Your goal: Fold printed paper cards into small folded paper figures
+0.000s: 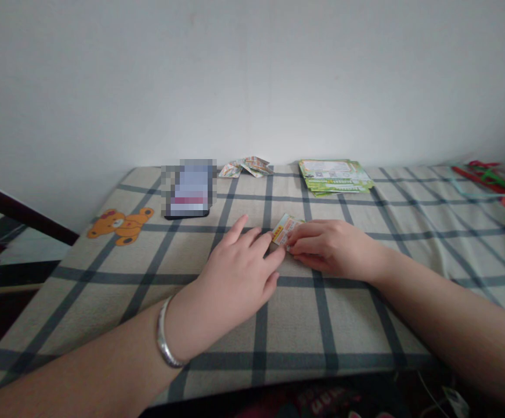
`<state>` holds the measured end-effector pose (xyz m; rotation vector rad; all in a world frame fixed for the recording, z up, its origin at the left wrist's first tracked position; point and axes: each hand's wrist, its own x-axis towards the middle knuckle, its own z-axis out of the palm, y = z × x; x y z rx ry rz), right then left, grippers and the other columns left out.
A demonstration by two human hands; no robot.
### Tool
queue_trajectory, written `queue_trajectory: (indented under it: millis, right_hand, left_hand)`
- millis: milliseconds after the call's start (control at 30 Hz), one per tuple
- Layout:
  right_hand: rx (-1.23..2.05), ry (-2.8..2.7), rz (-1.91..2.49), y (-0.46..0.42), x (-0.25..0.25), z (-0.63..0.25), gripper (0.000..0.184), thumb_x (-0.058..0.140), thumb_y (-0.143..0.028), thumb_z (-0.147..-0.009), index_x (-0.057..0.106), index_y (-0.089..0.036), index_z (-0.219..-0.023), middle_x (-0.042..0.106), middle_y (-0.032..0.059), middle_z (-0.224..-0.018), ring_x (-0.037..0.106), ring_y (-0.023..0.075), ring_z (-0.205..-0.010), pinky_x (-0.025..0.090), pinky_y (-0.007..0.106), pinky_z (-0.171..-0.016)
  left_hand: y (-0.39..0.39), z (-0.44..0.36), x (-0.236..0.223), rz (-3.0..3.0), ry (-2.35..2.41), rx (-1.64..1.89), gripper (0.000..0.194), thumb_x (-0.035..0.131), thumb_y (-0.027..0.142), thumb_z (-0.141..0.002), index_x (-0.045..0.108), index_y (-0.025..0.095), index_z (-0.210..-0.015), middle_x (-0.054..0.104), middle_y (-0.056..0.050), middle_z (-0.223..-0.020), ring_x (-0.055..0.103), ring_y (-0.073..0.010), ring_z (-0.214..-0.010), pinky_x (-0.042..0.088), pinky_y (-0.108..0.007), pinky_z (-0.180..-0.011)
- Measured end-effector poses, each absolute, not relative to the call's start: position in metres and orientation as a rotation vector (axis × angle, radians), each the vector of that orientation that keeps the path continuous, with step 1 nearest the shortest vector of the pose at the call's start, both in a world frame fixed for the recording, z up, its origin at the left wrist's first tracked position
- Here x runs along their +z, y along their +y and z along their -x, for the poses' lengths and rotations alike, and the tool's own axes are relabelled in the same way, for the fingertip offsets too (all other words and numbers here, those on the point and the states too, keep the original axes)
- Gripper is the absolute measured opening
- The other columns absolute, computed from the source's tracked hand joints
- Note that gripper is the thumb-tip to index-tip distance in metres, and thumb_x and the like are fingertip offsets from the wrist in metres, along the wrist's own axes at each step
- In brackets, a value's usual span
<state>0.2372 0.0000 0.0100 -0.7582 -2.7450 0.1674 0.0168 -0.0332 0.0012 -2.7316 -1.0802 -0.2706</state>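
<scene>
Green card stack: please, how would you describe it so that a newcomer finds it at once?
On the checked tablecloth, look at the far edge, by the wall. The green card stack lies there, right of the folded paper pieces. Unlike them, it is a flat, uneven pile.

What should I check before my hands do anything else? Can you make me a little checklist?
1. Card within reach: ok, it's at the fingers of your right hand.
2. Left hand free: ok, its fingers are spread and not gripping anything. Whether a fingertip touches the card: cannot tell.
3. Green stack neat: not ok, its edges stick out unevenly.
4. Phone away from your fingers: ok, it lies farther back, to the left.
5. Tablecloth smooth: not ok, it's wrinkled on the right.
6. Folded papers easy to count: cannot tell, they overlap near the wall.
</scene>
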Motion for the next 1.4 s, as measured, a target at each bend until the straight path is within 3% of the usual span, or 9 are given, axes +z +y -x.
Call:
queue_trajectory:
  millis: [333, 533, 767, 1033, 1400]
  right_hand:
    - [0.234, -2.718, 0.793, 0.005, 0.008, -0.241, 0.016, 0.056, -0.023, -0.090, 0.072, -0.019, -0.093, 0.068, 0.0071, -0.104, 0.062, 0.0162, -0.093, 0.050, 0.029, -0.082]
    - [0.095, -2.744, 0.869, 0.002, 0.011, -0.241, 0.019, 0.056, -0.025, -0.090, 0.073, -0.018, -0.087, 0.069, 0.0086, -0.097, 0.063, 0.0186, -0.090, 0.050, 0.032, -0.079]
    - [0.108, -2.756, 0.864, 0.005, 0.011, -0.247, 0.014, 0.060, -0.021, -0.087, 0.074, -0.021, -0.091, 0.068, 0.0069, -0.107, 0.064, 0.0182, -0.095, 0.051, 0.032, -0.085]
    - [0.060, -2.762, 0.918, 0.006, 0.014, -0.252, 0.018, 0.059, -0.029, -0.089, 0.074, -0.027, -0.098, 0.068, 0.0036, -0.114, 0.064, 0.0192, -0.100, 0.051, 0.034, -0.089]
    - [-0.191, -2.728, 1.112, 0.008, 0.013, -0.258, 0.018, 0.058, -0.028, -0.089, 0.074, -0.032, -0.097, 0.066, -0.0035, -0.122, 0.067, 0.0187, -0.095, 0.053, 0.031, -0.076]
  left_hand:
    - [-0.034, -0.015, 0.000, 2.748, -1.105, -0.302, 0.034, 0.051, 0.029, -0.089, 0.060, 0.019, -0.120, 0.060, -0.010, -0.125, 0.050, -0.0292, -0.122, 0.023, -0.055, -0.115]
    - [-0.033, -0.016, 0.001, 2.824, -1.151, -0.293, 0.035, 0.050, 0.024, -0.089, 0.058, 0.018, -0.122, 0.059, -0.010, -0.127, 0.049, -0.0301, -0.123, 0.043, -0.051, -0.102]
    - [-0.033, -0.013, -0.003, 2.842, -1.111, -0.357, 0.039, 0.050, 0.022, -0.088, 0.056, 0.016, -0.126, 0.056, -0.009, -0.134, 0.047, -0.0278, -0.127, 0.041, -0.048, -0.107]
    - [-0.031, -0.013, -0.006, 2.864, -1.054, -0.387, 0.043, 0.051, 0.021, -0.087, 0.053, 0.014, -0.129, 0.054, -0.009, -0.137, 0.046, -0.0262, -0.129, 0.038, -0.045, -0.110]
    - [-0.032, -0.013, -0.003, 2.863, -1.165, -0.305, 0.041, 0.050, 0.017, -0.086, 0.054, 0.020, -0.127, 0.056, -0.010, -0.122, 0.052, -0.0278, -0.116, 0.046, -0.048, -0.098]
